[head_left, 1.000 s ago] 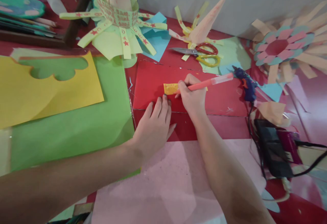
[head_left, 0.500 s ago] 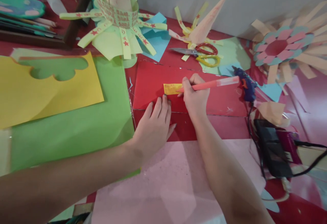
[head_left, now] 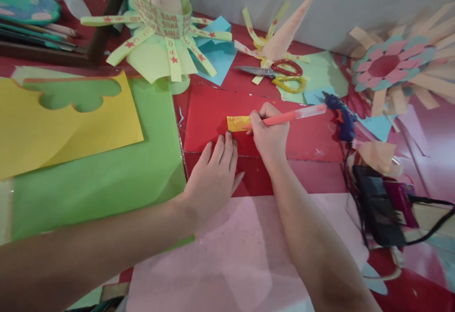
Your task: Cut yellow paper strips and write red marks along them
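A small yellow paper strip (head_left: 237, 123) with rows of tiny red writing lies on a red sheet (head_left: 209, 108). My right hand (head_left: 269, 134) is closed around a coral-pink pen (head_left: 289, 115), its tip on or just above the strip's right part, which the fingers cover. My left hand (head_left: 213, 172) lies flat on the red surface with fingers stretched out. One fingertip touches the strip's lower edge or rests right beside it.
Behind stand scissors (head_left: 273, 74), a pale paper cone (head_left: 293, 22) and a green paper ring with starred strips (head_left: 167, 22). A glue gun (head_left: 340, 116) and a black corded device (head_left: 377, 207) are on the right. Yellow paper (head_left: 88, 132) over green paper (head_left: 106, 188) covers the left.
My right hand and the pen have shifted slightly left along the yellow strip. My left hand stays in place.
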`<state>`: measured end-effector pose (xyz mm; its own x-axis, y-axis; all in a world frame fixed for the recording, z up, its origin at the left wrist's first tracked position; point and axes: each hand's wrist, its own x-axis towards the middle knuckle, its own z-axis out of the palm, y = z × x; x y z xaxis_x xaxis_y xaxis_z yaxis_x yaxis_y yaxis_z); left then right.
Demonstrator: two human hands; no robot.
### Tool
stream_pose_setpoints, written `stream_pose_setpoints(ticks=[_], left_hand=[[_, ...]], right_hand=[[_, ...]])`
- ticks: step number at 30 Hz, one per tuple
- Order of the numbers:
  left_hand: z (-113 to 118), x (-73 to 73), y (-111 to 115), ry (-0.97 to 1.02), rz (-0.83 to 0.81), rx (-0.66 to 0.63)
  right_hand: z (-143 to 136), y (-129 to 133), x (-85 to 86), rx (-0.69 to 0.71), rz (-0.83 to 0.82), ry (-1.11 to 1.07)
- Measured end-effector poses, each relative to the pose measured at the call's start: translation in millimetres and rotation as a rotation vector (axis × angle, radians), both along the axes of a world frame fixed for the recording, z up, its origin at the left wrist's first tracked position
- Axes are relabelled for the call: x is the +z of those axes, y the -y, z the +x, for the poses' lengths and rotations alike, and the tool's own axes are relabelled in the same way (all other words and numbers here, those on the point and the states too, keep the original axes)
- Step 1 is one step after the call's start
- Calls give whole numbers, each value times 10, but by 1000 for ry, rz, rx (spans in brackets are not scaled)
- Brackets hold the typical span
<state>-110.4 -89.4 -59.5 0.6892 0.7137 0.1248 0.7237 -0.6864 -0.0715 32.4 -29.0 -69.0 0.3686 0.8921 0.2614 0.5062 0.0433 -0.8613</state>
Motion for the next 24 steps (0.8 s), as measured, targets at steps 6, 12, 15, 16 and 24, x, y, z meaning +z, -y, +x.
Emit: stream_pose_setpoints(ticks=[6, 12, 15, 16, 24], left_hand=[[14, -8, 6, 12, -5, -3], [7, 5, 10, 1, -6, 0], [4, 9, 13, -3, 2, -1], [5, 9, 14, -3, 4, -1], [6, -4, 10, -2, 23, -2]], right_hand=[[-8, 9, 29, -8, 17, -29], [9, -1, -3, -3, 4, -3], [6, -2, -3, -3, 4, -12], [3, -1, 0, 3, 5, -11], [7, -1, 26, -26, 8, -24]])
